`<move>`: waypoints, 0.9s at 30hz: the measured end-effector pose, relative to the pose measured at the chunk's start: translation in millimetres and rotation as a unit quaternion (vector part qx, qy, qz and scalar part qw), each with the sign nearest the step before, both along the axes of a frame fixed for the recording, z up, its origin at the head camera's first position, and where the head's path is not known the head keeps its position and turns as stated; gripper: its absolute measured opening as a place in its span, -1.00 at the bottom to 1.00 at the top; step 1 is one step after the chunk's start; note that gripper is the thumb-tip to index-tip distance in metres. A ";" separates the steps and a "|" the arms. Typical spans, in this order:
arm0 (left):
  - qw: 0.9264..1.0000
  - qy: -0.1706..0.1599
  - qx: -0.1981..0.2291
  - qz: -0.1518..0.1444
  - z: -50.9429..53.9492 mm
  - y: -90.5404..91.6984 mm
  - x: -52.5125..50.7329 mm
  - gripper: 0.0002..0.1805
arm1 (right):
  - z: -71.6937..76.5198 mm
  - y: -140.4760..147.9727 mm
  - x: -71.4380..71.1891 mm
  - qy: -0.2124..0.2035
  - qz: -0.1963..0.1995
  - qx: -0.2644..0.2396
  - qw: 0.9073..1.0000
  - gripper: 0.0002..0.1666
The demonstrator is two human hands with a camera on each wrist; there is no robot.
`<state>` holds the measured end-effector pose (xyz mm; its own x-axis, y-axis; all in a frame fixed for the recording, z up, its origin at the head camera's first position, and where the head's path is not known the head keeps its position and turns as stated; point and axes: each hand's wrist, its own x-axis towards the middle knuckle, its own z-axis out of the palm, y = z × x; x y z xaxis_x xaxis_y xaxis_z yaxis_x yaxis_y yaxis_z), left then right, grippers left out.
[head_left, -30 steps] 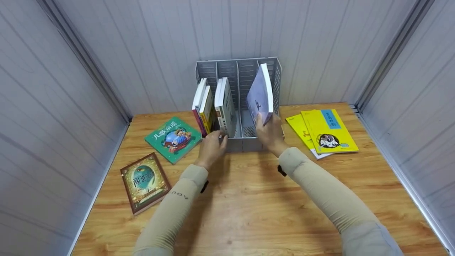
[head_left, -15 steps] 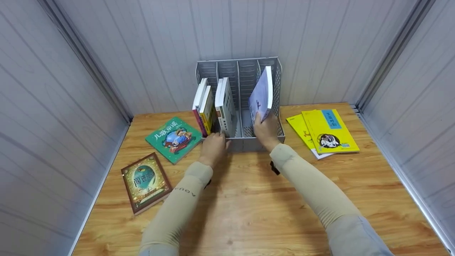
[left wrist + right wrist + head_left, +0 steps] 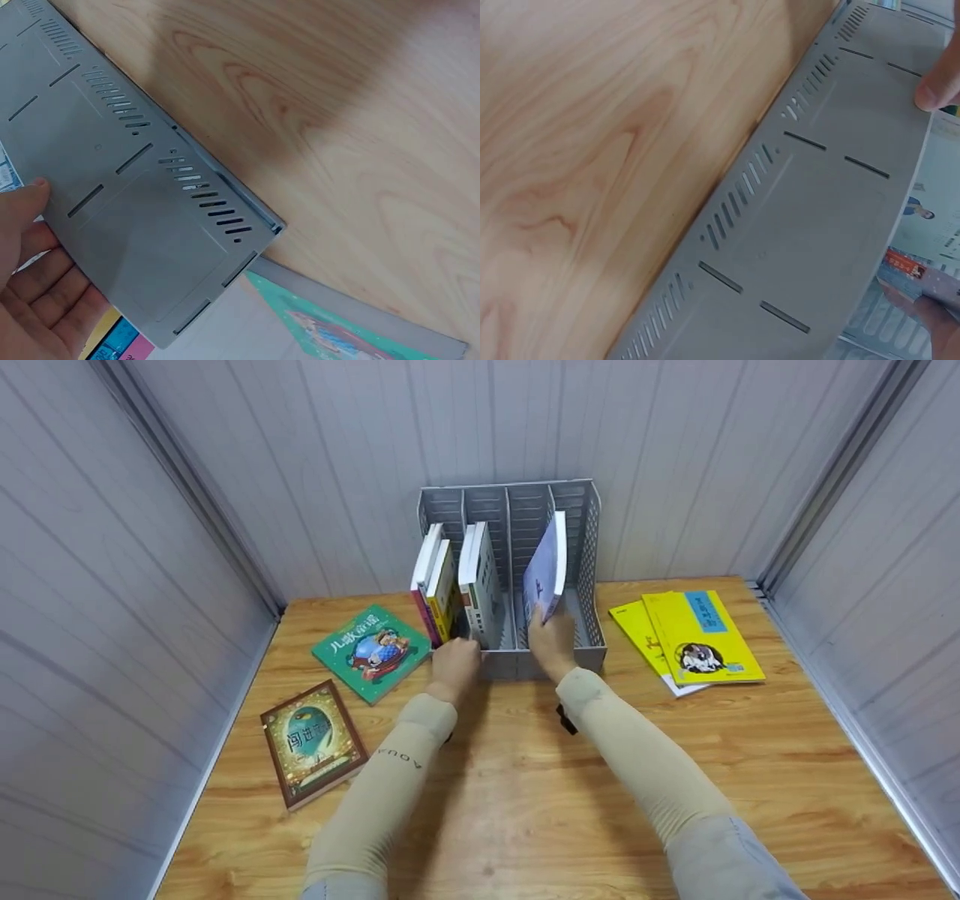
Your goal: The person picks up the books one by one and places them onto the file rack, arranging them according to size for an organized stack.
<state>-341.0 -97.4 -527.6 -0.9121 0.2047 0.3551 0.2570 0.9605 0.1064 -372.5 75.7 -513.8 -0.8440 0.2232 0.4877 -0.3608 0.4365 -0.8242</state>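
Observation:
A grey slotted book organizer (image 3: pixel 517 666) with several compartments stands against the back wall. My right hand (image 3: pixel 553 641) grips a lavender book (image 3: pixel 546 566) by its lower near end. The book stands nearly upright at the organizer's third compartment from the left and hides the divider beside it. My left hand (image 3: pixel 456 666) holds the organizer's front rim at the left. In the left wrist view its thumb (image 3: pixel 30 199) lies on the front panel, with the other fingers behind the rim. White-edged books (image 3: pixel 480 585) stand in the second compartment, and pink and yellow books (image 3: pixel 442 592) in the first.
On the wooden table (image 3: pixel 517 810), a green book (image 3: pixel 373 652) and a brown-bordered book (image 3: pixel 315 742) lie at the left. Overlapping yellow books (image 3: pixel 701 637) lie at the right. Ribbed panels enclose the table at the back and both sides.
My right hand has lowered the lavender book and shifted it slightly left in the organizer. The left hand has stayed at the front rim, moving a little to the right.

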 end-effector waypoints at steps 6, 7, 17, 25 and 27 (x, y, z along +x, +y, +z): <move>1.000 -0.010 -0.004 0.010 1.4 0.6 0.2 -0.69 | -8.3 -7.5 -1.1 -0.016 0.011 -0.001 1.000 -0.54; 1.000 -0.010 -0.004 0.010 1.5 0.6 0.1 -0.69 | -9.1 -8.2 -1.6 -0.018 0.013 -0.001 1.000 -0.54; 1.000 0.005 -0.013 0.002 -1.5 2.4 0.9 -0.71 | -13.3 -7.9 -8.5 -0.060 0.052 0.017 0.997 -0.52; 0.999 0.049 -0.010 -0.001 -10.6 0.9 1.0 -0.72 | -16.2 -1.0 -15.5 -0.150 0.112 0.041 0.982 -0.74; 0.998 0.065 -0.009 -0.001 -13.6 0.7 1.3 -0.73 | -17.2 2.2 -16.7 -0.176 0.136 0.052 0.974 -0.91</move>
